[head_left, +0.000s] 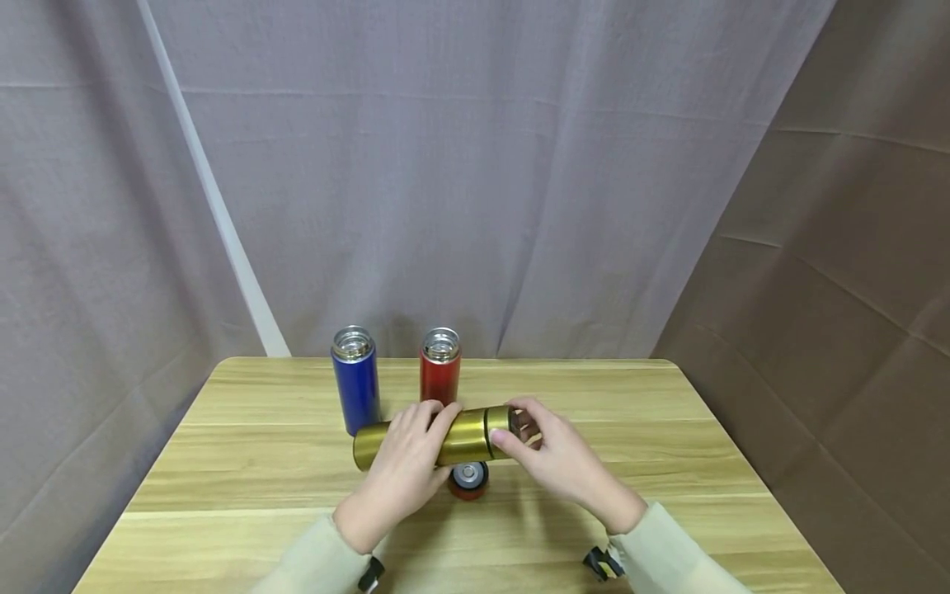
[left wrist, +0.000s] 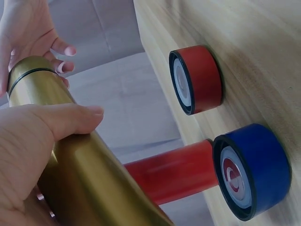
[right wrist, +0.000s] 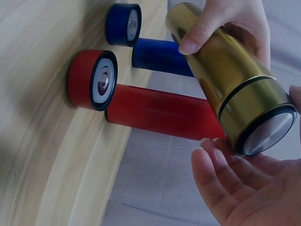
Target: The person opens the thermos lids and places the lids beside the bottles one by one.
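Observation:
A gold vacuum flask (head_left: 463, 437) lies nearly level above the table, its gold cap (right wrist: 256, 106) on at the right end. My left hand (head_left: 401, 466) grips the flask's body, the thumb (left wrist: 77, 117) across it. Around the cap end, my right hand (head_left: 567, 462) has its thumb against the cap and its fingers (right wrist: 235, 169) loosely spread beside it. A red flask (head_left: 440, 371) and a blue flask (head_left: 356, 384) stand uncapped behind. On the table, a red cap (left wrist: 202, 77) and a blue cap (left wrist: 270, 169) lie with their inner sides up; my left hand hides the blue one in the head view.
The wooden table (head_left: 245, 462) ends at a back edge close behind the standing flasks. Grey curtains (head_left: 460, 206) hang behind it, and a brown cloth (head_left: 839, 346) hangs on the right. Both wrists wear black straps.

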Demonstrator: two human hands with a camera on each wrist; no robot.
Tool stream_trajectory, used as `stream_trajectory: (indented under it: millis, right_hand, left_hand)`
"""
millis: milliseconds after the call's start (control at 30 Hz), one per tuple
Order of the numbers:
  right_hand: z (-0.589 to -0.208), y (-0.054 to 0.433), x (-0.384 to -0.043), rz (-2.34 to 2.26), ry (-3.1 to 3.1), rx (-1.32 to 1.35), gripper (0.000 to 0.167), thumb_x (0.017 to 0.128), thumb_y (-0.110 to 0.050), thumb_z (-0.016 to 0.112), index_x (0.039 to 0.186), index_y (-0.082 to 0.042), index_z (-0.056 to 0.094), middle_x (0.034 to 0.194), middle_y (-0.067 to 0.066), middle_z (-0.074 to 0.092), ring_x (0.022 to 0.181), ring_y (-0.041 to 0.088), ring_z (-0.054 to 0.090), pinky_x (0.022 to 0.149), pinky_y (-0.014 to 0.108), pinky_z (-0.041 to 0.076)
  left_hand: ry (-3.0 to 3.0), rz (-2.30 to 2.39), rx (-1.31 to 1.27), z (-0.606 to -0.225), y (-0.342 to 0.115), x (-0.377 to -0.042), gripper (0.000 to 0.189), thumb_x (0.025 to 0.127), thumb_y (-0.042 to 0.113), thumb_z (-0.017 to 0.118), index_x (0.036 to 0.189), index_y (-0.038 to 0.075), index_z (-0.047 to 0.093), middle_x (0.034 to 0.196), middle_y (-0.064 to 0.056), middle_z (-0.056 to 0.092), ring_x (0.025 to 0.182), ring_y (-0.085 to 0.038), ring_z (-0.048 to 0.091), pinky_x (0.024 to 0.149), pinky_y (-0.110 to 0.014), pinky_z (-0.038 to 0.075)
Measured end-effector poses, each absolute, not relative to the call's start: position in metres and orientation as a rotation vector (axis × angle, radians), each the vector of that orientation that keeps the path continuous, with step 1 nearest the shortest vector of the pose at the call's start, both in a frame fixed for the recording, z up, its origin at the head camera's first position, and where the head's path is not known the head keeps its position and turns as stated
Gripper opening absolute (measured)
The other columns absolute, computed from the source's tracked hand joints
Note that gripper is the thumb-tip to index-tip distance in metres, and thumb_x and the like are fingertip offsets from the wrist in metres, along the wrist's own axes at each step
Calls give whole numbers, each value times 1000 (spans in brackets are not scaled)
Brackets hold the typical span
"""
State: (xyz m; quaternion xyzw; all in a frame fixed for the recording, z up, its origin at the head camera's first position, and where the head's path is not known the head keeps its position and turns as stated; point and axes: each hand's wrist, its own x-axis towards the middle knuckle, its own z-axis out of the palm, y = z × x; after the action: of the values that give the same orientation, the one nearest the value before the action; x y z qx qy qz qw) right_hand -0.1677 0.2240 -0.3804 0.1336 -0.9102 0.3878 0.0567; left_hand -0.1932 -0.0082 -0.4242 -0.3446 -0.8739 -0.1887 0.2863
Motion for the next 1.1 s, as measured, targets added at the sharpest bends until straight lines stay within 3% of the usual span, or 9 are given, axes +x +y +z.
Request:
stream_trajectory:
  millis: [300, 600, 733, 967, 1100]
  right_hand:
    - [-381, 224, -167, 1264, -2699, 502, 56, 83, -49, 71, 127, -17, 55, 101, -1, 63, 83, 14, 62, 71, 29, 55]
    - [-379, 227, -163, 1013, -2601, 767, 69, 80, -30, 79, 139, -18, 47, 127, -7, 53, 106, 10, 56, 93, 41, 48]
    - [-378, 226, -163, 1060, -2594, 731, 74, 80, -39, 78, 142, -18, 42, 131, -4, 51, 112, 13, 53, 95, 40, 47]
    - [-378, 222, -165, 1106, -2731, 397, 69, 80, -62, 67, 133, -20, 52, 106, -5, 63, 98, 19, 61, 86, 45, 50]
    - [-379, 222, -165, 1092, -2786, 311, 66, 81, -63, 64, 128, -17, 57, 94, -6, 64, 88, 18, 62, 78, 41, 51]
  left_hand:
    - [-2388, -547, -958, -423, -10, -191, 88, 62, 23, 89, 138, 11, 46, 113, -7, 56, 100, -26, 55, 91, -43, 44]
    - [-2473, -584, -972, -420, -12, -189, 88, 69, 21, 86, 143, 10, 40, 121, -10, 55, 108, -26, 54, 98, -43, 41]
    - [-2484, -585, -965, -419, -12, -188, 89, 68, 22, 86, 144, 10, 40, 120, -9, 55, 107, -26, 54, 97, -43, 42]
    - [-2423, -556, -974, -422, -13, -187, 87, 65, 20, 86, 140, 12, 45, 115, -8, 54, 102, -26, 54, 94, -44, 41]
    - [-2398, -534, -972, -423, -13, -188, 87, 63, 18, 86, 140, 13, 45, 114, -8, 53, 102, -26, 53, 94, -43, 40]
